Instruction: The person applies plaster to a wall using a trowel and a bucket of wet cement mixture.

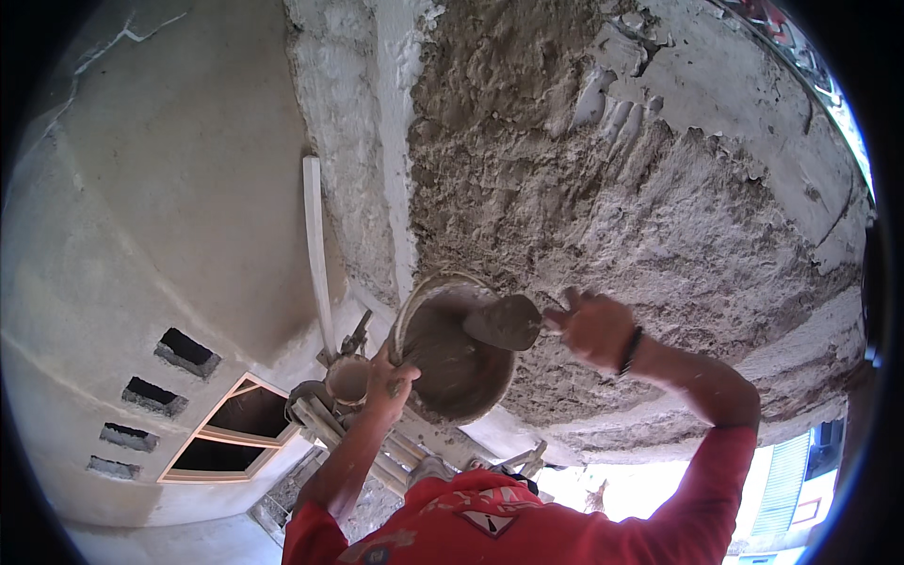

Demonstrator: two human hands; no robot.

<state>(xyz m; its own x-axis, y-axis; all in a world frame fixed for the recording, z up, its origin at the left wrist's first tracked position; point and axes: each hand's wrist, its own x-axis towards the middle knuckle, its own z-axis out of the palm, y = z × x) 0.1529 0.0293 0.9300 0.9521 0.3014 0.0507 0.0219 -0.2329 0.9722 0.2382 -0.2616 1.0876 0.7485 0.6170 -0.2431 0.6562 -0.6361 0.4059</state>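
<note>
My left hand is closed on the left rim of a round bucket and holds it tilted in front of my chest. Wet grey-brown mortar coats the inside of the bucket. A trowel with a mortar-smeared blade reaches across the bucket's right rim. The fingers of my right hand curl at the trowel's outer end; its handle is mostly hidden by them. A dark band circles my right wrist. Beyond the bucket rises a wall covered in rough, fresh mortar.
A pale wooden strip stands upright at the wall corner. Below it are another round container and several scaffold planks. The smooth left wall has a wooden window frame and several rectangular holes. Daylight shows at lower right.
</note>
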